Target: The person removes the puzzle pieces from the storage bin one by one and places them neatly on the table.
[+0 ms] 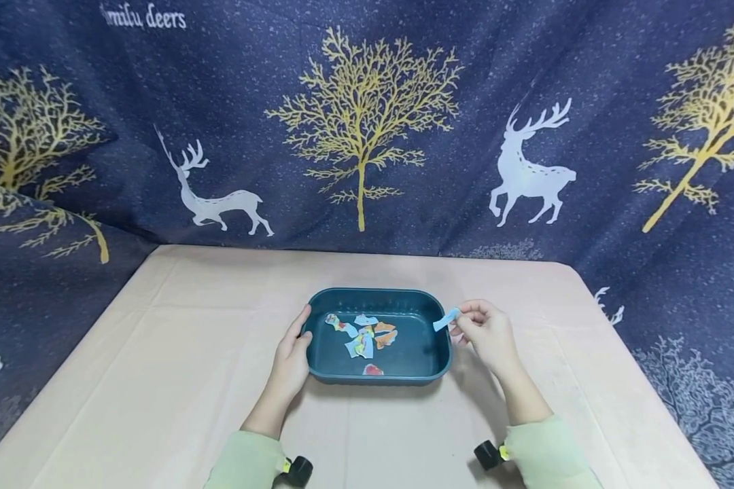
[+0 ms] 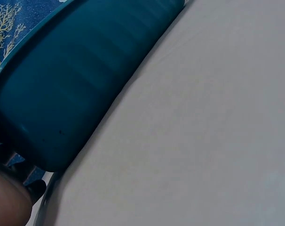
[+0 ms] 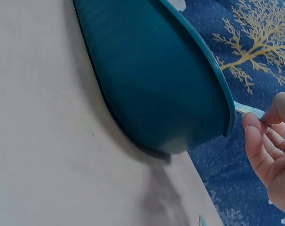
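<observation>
A dark teal rectangular tray (image 1: 379, 379) with raised walls sits on the table in the head view. My left hand (image 1: 291, 358) grips its left end, thumb at the rim and fingers along the outer wall. Between thumb and fingertips, my right hand (image 1: 482, 334) pinches a light blue paper strip (image 1: 445, 319) over the tray's right rim. Inside the tray lie several torn colored paper pieces (image 1: 363, 343), two orange scraps (image 1: 386, 338) and a red scrap (image 1: 373, 370) by the near wall. Both wrist views show the tray's outer wall (image 2: 81, 80), its contents hidden.
A pale pinkish cloth covers the table (image 1: 177, 367). Behind it hangs a dark blue curtain (image 1: 404, 224) with white deer and golden trees. Black wrist devices (image 1: 488, 455) sit at both light green sleeves (image 1: 550, 455).
</observation>
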`<state>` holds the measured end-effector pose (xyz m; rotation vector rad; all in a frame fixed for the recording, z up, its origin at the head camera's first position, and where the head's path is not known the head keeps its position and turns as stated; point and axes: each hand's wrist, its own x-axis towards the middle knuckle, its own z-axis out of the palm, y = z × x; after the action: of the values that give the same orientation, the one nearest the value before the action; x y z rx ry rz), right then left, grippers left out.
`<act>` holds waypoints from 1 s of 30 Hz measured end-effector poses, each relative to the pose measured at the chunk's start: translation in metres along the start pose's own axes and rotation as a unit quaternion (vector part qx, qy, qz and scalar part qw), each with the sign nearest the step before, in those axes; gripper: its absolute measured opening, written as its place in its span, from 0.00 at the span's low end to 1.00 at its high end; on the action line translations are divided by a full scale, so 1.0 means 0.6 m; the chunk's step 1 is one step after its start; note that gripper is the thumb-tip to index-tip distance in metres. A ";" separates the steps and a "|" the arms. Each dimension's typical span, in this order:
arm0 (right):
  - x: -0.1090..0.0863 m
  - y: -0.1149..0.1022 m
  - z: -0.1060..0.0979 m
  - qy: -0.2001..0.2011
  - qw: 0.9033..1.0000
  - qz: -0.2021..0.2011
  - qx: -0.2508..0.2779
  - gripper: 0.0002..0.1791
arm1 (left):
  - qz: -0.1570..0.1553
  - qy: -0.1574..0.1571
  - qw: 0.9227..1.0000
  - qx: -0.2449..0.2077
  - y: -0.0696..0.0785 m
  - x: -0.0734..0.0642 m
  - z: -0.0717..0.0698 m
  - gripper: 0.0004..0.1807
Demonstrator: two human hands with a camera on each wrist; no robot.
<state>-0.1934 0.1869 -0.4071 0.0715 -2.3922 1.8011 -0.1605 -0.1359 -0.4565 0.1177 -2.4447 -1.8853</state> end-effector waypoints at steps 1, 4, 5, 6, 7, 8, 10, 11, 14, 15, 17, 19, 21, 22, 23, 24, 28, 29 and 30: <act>0.000 0.002 -0.004 0.002 1.000 0.004 0.003 0.08 | 0.000 0.000 1.000 0.000 -0.001 0.000 0.000 0.27; 0.000 0.008 -0.016 0.007 1.000 0.018 0.011 0.09 | 0.002 0.002 1.000 0.002 -0.002 0.000 0.000 0.27; 0.001 0.010 -0.020 0.010 1.000 0.023 0.015 0.09 | 0.001 0.002 1.000 0.002 -0.002 0.000 0.000 0.27; 0.002 0.011 -0.025 0.013 0.999 0.028 0.017 0.09 | 0.002 0.002 1.000 0.003 -0.002 0.000 0.000 0.27; 0.004 0.012 -0.030 0.016 0.999 0.031 0.018 0.09 | 0.003 0.003 1.000 0.004 -0.002 0.000 0.000 0.27; 0.006 0.013 -0.035 0.020 0.999 0.034 0.019 0.09 | 0.003 0.002 1.000 0.004 -0.003 0.001 0.000 0.27; 0.010 0.016 -0.047 0.031 0.998 0.044 0.021 0.08 | 0.004 0.002 1.000 0.006 -0.003 0.002 0.000 0.27; 0.012 0.018 -0.052 0.036 0.998 0.048 0.019 0.08 | 0.004 0.002 1.000 0.007 -0.003 0.002 0.000 0.27; 0.018 0.026 -0.068 0.049 0.997 0.061 0.010 0.09 | 0.004 0.002 1.000 0.009 -0.002 0.002 0.000 0.27; 0.019 0.028 -0.074 0.053 0.997 0.064 0.006 0.09 | 0.005 0.002 1.000 0.009 -0.002 0.003 0.000 0.27; 0.021 0.034 -0.084 0.061 0.996 0.069 0.002 0.10 | 0.004 0.003 1.000 0.008 0.000 0.003 -0.001 0.27; 0.022 0.040 -0.093 0.072 0.994 0.079 0.002 0.12 | 0.005 0.004 1.000 0.007 0.001 0.004 -0.001 0.27; 0.024 0.046 -0.102 0.082 0.992 0.091 0.002 0.12 | 0.005 0.003 1.000 0.007 0.001 0.005 -0.001 0.27; 0.025 0.049 -0.106 0.087 0.991 0.098 0.006 0.12 | 0.003 0.003 1.000 0.006 0.001 0.005 -0.001 0.27; 0.025 0.053 -0.109 0.090 0.990 0.105 0.008 0.13 | 0.003 0.003 1.000 0.006 0.001 0.005 -0.001 0.27; 0.026 0.056 -0.113 0.094 0.989 0.116 0.013 0.13 | 0.002 0.001 1.000 0.005 0.001 0.004 -0.001 0.27; 0.026 0.071 -0.125 0.101 0.984 0.144 0.018 0.17 | 0.000 -0.002 1.000 0.003 0.001 0.002 0.000 0.27; 0.026 0.075 -0.128 0.101 0.983 0.151 0.017 0.18 | 0.001 -0.004 1.000 0.003 0.000 0.002 0.001 0.27; 0.025 0.079 -0.130 0.102 0.982 0.156 0.015 0.18 | 0.002 -0.005 1.000 0.003 0.000 0.002 0.001 0.27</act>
<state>-0.2075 0.2758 -0.4287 -0.4867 -2.3323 1.8621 -0.1617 -0.1354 -0.4567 0.1046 -2.4557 -1.8813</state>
